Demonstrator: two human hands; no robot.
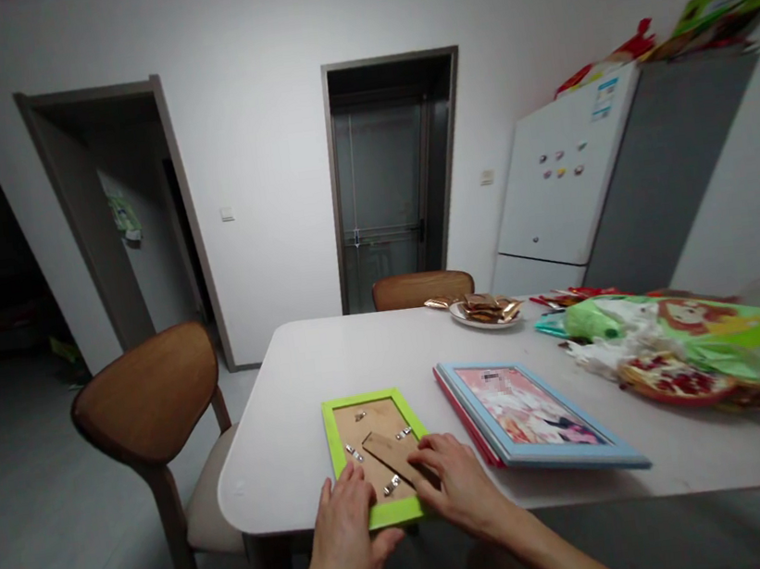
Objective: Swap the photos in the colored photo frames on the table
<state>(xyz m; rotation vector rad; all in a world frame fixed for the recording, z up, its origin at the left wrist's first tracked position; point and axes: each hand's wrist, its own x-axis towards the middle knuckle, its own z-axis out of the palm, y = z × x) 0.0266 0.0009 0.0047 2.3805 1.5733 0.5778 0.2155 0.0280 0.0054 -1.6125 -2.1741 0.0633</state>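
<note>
A green picture frame (333, 431) lies back side up near the table's front edge, with a brown backing board (348, 419) and several metal clips. My left hand (346, 527) rests on the frame's lower left corner, fingers apart, thumb by the bottom edge. My right hand (454, 480) has its thumb and fingers closed on the lower end of the brown stand leg (389, 456), which lies slantwise over the board. To the right, a blue frame (563, 456) with a pink picture faces up on top of a red frame (463, 413).
On the white table (268, 448) stand a plate of wrapped snacks (488, 310) at the back and a bowl of red seeds (679, 380) among plastic bags (744, 339) at the right. A wooden chair (150, 399) is at the left, another (423, 289) behind.
</note>
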